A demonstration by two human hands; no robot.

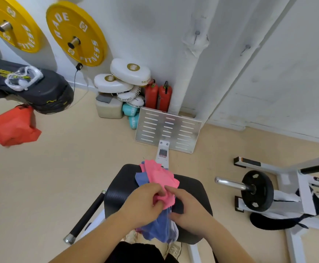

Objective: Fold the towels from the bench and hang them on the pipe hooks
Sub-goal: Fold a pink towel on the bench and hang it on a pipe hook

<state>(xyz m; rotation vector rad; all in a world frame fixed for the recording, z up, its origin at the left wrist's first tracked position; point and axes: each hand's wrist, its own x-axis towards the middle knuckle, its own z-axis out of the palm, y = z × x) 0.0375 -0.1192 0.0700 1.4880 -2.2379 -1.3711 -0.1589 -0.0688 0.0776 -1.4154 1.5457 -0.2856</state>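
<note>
On the wall: 2 yellow weight plates (20, 35) (60, 25). Near the rack: 1 black weight plate (257, 190). Also 2 red fire extinguishers (151, 95) (165, 97), 2 pipe hooks (197, 32) (247, 47), 1 pink towel (162, 177), 1 blue towel (158, 224), 1 bench pad (193, 188), 2 hands (141, 204) (191, 211).

Both my forearms reach forward, hands nearly touching. My left hand (143, 204) pinches the pink towel (162, 177) in curled fingers. My right hand (190, 211) lies flatter, its index tip just beside the left fingertips.
</note>
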